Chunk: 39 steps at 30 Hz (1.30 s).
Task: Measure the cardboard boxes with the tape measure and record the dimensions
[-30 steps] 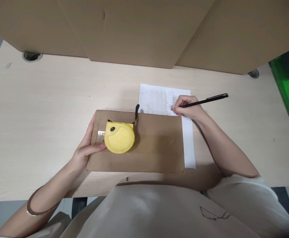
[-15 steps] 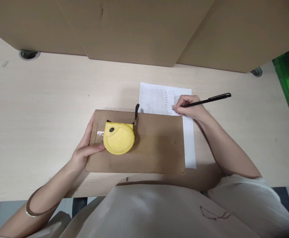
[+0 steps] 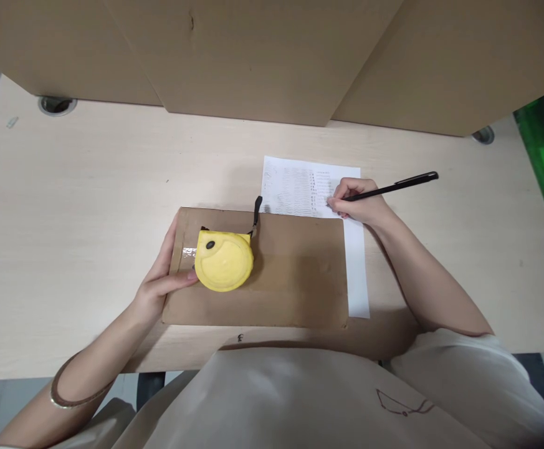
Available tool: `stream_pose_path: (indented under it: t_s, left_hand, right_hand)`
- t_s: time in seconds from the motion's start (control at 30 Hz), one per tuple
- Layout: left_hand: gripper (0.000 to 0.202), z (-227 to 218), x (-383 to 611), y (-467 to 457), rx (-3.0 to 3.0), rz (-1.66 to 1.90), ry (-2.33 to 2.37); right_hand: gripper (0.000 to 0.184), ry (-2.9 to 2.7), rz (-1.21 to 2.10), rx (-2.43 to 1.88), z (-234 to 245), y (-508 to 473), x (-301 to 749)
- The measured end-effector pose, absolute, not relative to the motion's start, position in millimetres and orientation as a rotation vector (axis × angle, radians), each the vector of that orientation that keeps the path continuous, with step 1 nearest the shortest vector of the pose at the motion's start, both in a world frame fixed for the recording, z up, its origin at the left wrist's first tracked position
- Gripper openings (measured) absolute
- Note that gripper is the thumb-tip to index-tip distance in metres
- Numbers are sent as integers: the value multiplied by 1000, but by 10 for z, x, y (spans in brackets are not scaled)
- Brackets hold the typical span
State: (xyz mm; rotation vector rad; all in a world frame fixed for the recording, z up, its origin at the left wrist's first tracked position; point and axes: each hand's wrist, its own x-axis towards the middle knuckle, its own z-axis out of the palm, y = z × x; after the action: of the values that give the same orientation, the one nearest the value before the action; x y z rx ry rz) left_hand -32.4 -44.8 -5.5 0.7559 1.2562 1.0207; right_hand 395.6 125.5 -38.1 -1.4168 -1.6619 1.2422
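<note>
**Writing on a sheet, one hand steadying a tape measure**

Head view: Resting on a flat, rectangular piece of brown cardboard (image 3: 300,287) is a tape measure (image 3: 224,260), a rounded yellow plastic case with a dark button on its face and a short black strap sticking up at its upper right. The cardboard lies near the front edge of the pale wood-grain surface (image 3: 89,206) and covers the lower left part of a white sheet of paper (image 3: 300,184) filled with fine rows of writing.

The left hand (image 3: 159,280) lies open, fingers stretched along the cardboard's left edge, thumb tip touching the lower left of the yellow case. A thin metal bangle (image 3: 66,394) circles that forearm.

The right hand (image 3: 360,202) is curled shut around a slim black pen (image 3: 393,187), its tip down on the sheet's right side and its barrel slanting up to the right. The two hands are well apart.

Plain cardboard panels (image 3: 253,56) stand along the back.
</note>
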Motion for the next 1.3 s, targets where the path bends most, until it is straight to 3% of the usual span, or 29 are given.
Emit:
stream_pose_path:
  t_s: [0.17,0.33,0.6,0.83,1.3]
  left_hand:
    - [109,22,-281,-451,720,1006,1287]
    - [124,73,-245,-445,699,1008,1291]
    - [122,191,-184,-438,687,985,1349]
    - [116,157,-213,-461,675,995,1333]
    - [123,7,-316,-481,690,1013,1340]
  right_hand:
    - [58,-1662,1240,-1398,-383,1258,3960]
    - [59,-1606,1233,-1402,-378,1261,3999]
    - [49,-1654,1241,-1434,-378,1235,4006]
    - [57,-1608,1257,-1421,-383,1252,4017]
    - [64,-1651,1239,-1431,-373,1236,4021]
